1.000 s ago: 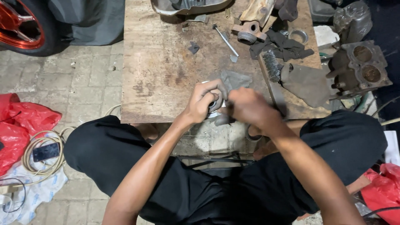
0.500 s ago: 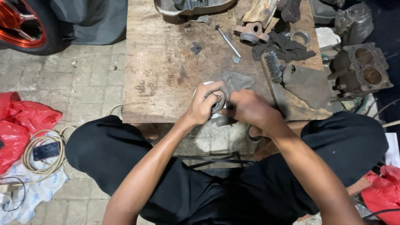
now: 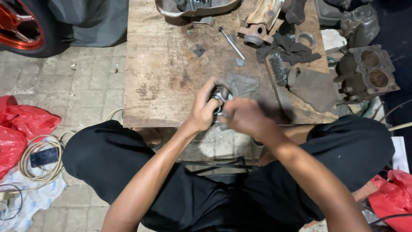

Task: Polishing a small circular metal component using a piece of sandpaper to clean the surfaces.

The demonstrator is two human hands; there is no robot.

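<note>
I am sitting at the wooden table (image 3: 163,81), holding a small round metal part (image 3: 219,99) over its near edge. My left hand (image 3: 205,108) is gripping its rim while my right hand (image 3: 244,116), blurred, is closing around its other side. It is looking stiff, fairly heavy and probably oily, so I am judging the rim the safest hold.

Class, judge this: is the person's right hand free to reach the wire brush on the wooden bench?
Probably yes: the right hand is at the metal part, and the wire brush lies uncovered nearby, nothing between them.
</note>
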